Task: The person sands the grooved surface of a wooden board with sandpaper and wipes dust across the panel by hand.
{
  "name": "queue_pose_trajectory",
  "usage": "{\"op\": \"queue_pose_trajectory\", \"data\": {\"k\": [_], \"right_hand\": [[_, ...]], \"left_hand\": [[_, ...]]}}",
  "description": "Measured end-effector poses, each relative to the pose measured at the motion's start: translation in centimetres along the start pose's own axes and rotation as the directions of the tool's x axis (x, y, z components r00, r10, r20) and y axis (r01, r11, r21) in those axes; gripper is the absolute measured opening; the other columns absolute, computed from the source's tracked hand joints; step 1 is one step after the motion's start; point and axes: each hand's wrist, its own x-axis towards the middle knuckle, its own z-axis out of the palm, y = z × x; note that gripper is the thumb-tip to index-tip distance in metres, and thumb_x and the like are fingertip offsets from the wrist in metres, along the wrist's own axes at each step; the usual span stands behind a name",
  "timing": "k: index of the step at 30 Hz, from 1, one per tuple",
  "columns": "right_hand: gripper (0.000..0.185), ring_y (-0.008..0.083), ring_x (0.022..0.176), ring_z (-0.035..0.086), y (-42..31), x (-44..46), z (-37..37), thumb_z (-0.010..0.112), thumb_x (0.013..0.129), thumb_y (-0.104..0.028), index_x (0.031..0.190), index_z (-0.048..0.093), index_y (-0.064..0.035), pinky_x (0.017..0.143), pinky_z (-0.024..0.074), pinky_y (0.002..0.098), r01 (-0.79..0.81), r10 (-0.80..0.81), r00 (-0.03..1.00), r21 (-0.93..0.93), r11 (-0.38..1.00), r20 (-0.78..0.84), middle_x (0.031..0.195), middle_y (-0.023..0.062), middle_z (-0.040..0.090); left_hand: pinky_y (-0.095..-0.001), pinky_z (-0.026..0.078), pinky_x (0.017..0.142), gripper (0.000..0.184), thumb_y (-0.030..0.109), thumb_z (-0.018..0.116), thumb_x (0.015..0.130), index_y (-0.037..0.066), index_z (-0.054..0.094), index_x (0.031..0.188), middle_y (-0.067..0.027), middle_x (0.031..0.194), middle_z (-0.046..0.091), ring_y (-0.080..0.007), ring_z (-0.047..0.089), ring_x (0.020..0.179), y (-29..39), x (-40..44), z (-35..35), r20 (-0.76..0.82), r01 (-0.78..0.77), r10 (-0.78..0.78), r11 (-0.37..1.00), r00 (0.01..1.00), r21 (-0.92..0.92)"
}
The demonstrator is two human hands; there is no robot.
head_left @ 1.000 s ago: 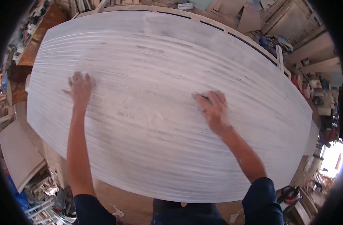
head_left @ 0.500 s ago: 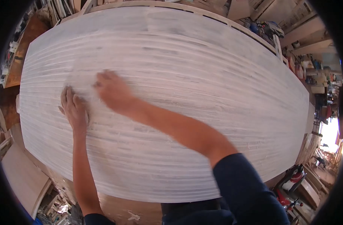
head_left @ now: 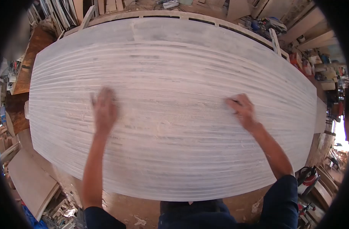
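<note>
A large panel [head_left: 174, 149] with a whitish, dusty coating and long parallel ridges or grooves spreads out in front of me. Over its left part is my left hand [head_left: 105, 110], fingers stretched out and slightly blurred by motion. On the right half, my right hand [head_left: 243, 112] is closed, its fingers curled toward the surface. A small dark patch shows between the thumb and fingers there, too small to name. Pale dusty streaks and smears lie on the panel between the two hands.
A wooden frame with slots [head_left: 159, 14] runs behind the panel's far edge. Boards [head_left: 31, 181] lean at the lower left. A red and white machine [head_left: 308, 179] stands at the lower right. Scrap wood and tools crowd the surroundings.
My right hand has swept far to the right across the panel, away from my left hand. The left hand has shifted right and slightly nearer to me. The view has moved slightly.
</note>
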Motion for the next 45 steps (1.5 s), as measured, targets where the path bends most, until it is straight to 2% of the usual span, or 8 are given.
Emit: {"op": "queue_pose_trajectory", "data": {"k": [2, 8, 13, 22, 32, 36, 38, 45], "right_hand": [[0.037, 0.0285, 0.092, 0.06, 0.2, -2.4, -3.9, 0.069, 0.076, 0.012, 0.11, 0.07, -0.0016, 0.079, 0.0522, 0.037, -0.077, 0.071, 0.993, -0.068, 0.995, -0.093, 0.102, 0.0109, 0.066], [0.021, 0.0261, 0.089, 0.059, -2.2, -10.3, -3.2, 0.062, 0.088, 0.011, 0.107, 0.066, 0.0065, 0.082, 0.0475, 0.0307, -0.351, 0.415, 0.812, 0.225, 0.909, -0.411, 0.101, 0.0155, 0.064], [0.016, 0.023, 0.094, 0.06, -3.6, -12.7, -2.2, 0.058, 0.095, 0.003, 0.109, 0.065, 0.0072, 0.086, 0.0466, 0.0301, -0.457, 0.597, 0.715, 0.404, 0.792, -0.363, 0.104, 0.0152, 0.064], [0.017, 0.0175, 0.096, 0.058, -3.3, -12.6, -2.4, 0.055, 0.099, -0.004, 0.11, 0.063, 0.0068, 0.087, 0.0452, 0.0271, -0.528, 0.793, 0.527, 0.614, 0.587, -0.305, 0.104, 0.0101, 0.063], [0.019, 0.0166, 0.096, 0.058, -12.1, -3.7, 4.4, 0.052, 0.101, -0.004, 0.111, 0.062, 0.0072, 0.087, 0.0449, 0.0268, -0.54, 0.788, 0.537, 0.596, 0.595, -0.301, 0.104, 0.0094, 0.063], [0.035, 0.0246, 0.105, 0.059, -18.0, 6.5, 7.0, 0.061, 0.078, 0.01, 0.111, 0.067, -0.0012, 0.091, 0.0456, 0.0325, -0.487, 0.597, 0.771, 0.398, 0.777, -0.222, 0.105, 0.0111, 0.063], [0.056, 0.0314, 0.101, 0.057, -17.7, 11.6, 8.8, 0.066, 0.06, 0.014, 0.111, 0.072, -0.0071, 0.087, 0.0476, 0.0379, -0.234, 0.231, 0.942, 0.02, 0.972, -0.244, 0.105, 0.0109, 0.063], [0.054, 0.0295, 0.103, 0.056, -24.7, 23.2, 16.5, 0.074, 0.066, 0.005, 0.118, 0.069, -0.009, 0.09, 0.0472, 0.0406, -0.045, 0.051, 0.995, 0.065, 0.997, -0.087, 0.108, 0.0105, 0.063]], "left_hand": [[-0.059, 0.017, 0.119, 0.048, 0.014, 0.058, 0.089, 0.0, 0.052, 0.135, -0.0191, 0.142, 0.048, -0.033, 0.041, 0.137, 7.4, 1.6, 0.9, -0.09, -0.179, 0.167, 0.973, 0.982, -0.143], [-0.0553, 0.025, 0.117, 0.047, 0.016, 0.059, 0.085, -0.008, 0.054, 0.125, -0.0252, 0.134, 0.05, -0.0406, 0.043, 0.132, 32.0, 6.3, 1.9, -0.006, -0.228, 0.258, 0.84, 0.966, -0.492], [-0.051, 0.03, 0.115, 0.048, 0.023, 0.057, 0.089, -0.007, 0.055, 0.126, -0.02, 0.133, 0.053, -0.0338, 0.048, 0.127, 36.6, 7.8, 1.6, -0.05, -0.289, 0.304, 0.822, 0.951, -0.491], [-0.0499, 0.042, 0.103, 0.031, 0.008, 0.063, 0.084, 0.005, 0.067, 0.115, -0.0127, 0.116, 0.062, -0.0317, 0.059, 0.11, 13.2, 5.7, -2.2, -0.136, -0.145, 0.114, 0.959, 0.984, -0.244], [-0.0492, 0.043, 0.102, 0.029, 0.003, 0.064, 0.079, 0.007, 0.068, 0.107, -0.011, 0.107, 0.066, -0.0309, 0.061, 0.104, -11.0, 2.4, -4.3, -0.219, -0.102, 0.066, 0.983, 0.973, -0.156], [-0.05, 0.041, 0.104, 0.029, 0.008, 0.065, 0.082, 0.006, 0.067, 0.11, -0.0122, 0.108, 0.066, -0.0323, 0.06, 0.108, -21.8, 0.0, -1.9, -0.217, -0.092, 0.063, 0.987, 0.974, -0.129], [-0.0496, 0.041, 0.103, 0.029, 0.007, 0.064, 0.084, 0.004, 0.067, 0.113, -0.0142, 0.112, 0.067, -0.0331, 0.06, 0.109, -27.7, -1.4, -2.0, -0.193, -0.053, 0.041, 0.997, 0.98, -0.059], [-0.0444, 0.044, 0.101, 0.03, 0.002, 0.052, 0.093, -0.001, 0.064, 0.12, -0.0148, 0.12, 0.062, -0.0324, 0.057, 0.113, -40.9, -3.2, -5.4, -0.201, 0.118, -0.14, 0.986, 0.97, -0.116]]}}
